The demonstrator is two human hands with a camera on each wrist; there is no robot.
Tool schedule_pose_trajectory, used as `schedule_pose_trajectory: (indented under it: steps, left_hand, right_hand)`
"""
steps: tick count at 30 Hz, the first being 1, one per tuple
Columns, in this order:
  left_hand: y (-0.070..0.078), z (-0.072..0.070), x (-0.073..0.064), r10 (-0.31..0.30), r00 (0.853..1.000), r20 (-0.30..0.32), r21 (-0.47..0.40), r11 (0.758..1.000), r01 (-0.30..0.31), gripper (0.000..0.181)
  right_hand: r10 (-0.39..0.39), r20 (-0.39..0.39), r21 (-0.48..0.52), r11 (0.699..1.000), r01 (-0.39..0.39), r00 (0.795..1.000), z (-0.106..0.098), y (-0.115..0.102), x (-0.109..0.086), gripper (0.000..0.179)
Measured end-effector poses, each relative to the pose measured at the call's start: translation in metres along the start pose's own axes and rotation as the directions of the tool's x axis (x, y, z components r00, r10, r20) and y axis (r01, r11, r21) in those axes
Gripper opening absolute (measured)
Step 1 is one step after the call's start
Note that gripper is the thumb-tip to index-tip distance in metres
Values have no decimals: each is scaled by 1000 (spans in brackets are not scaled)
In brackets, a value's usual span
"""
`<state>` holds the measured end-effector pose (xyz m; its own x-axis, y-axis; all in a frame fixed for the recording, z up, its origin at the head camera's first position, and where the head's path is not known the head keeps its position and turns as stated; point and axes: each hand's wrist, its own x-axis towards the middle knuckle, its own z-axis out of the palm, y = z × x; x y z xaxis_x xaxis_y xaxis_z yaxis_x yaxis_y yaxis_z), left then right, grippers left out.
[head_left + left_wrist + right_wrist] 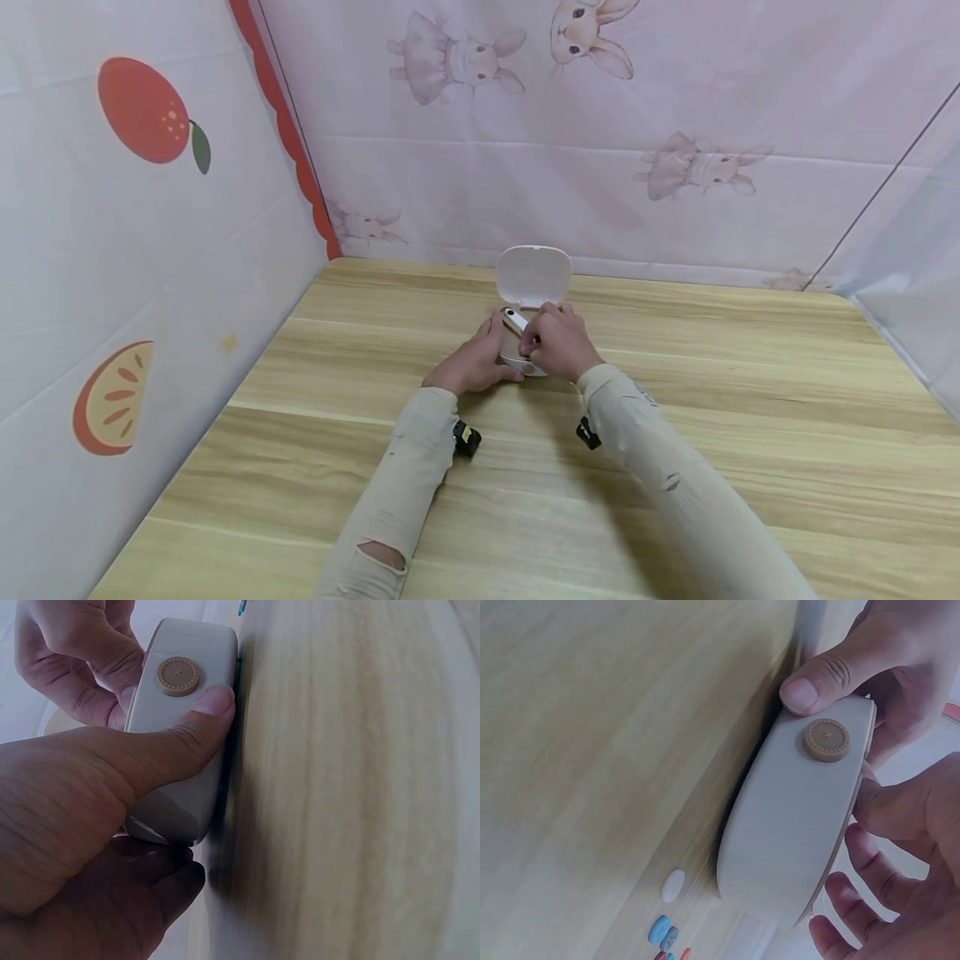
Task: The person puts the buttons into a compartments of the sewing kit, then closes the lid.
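Note:
A small white box (517, 363) stands on the wooden table, its hinged lid (534, 275) raised at the back. On its front wall sits a brown, button-shaped disc (826, 739). My left hand (476, 358) grips the box from the left, thumb on the front wall and the other fingers round the side. My right hand (564, 340) bends over the opening from the right, fingers reaching in past the rim. Beside those fingertips lies a slim white piece with gold edges and a black dot (512, 314); I cannot tell whether they pinch it.
Flat round pieces lie on the table beyond the box in the right wrist view: a white one (673, 886), a blue one (659, 928) and several others. A pink rabbit-print sheet (480, 183) hangs behind the table (337, 350), with a white fruit-print sheet (165, 250) at left.

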<state>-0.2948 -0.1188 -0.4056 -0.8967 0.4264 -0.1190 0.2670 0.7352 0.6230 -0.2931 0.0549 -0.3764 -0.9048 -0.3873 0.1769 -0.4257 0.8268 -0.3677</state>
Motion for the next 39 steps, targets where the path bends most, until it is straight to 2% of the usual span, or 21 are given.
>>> schedule_pose_trajectory:
  steps: [12,20,30,39]
  left_hand:
    - [1,-2,-1,13,1000,-3,-1,1000,-13,115]
    - [1,-2,-1,1,1000,2,2,1000,-1,115]
    - [1,-2,-2,-1,1000,4,4,1000,1,115]
    - [0,-1,-2,20,1000,-6,-7,1000,-20,114]
  right_hand:
    - [7,-2,4,1000,-7,1000,-1,-1,-1,13]
    - [12,1,-5,1000,-12,1000,-1,-1,0,14]
    - [-5,2,8,1000,5,1000,-1,2,0,13]
    - [-51,-18,47,998,52,999,-5,8,-1,9]
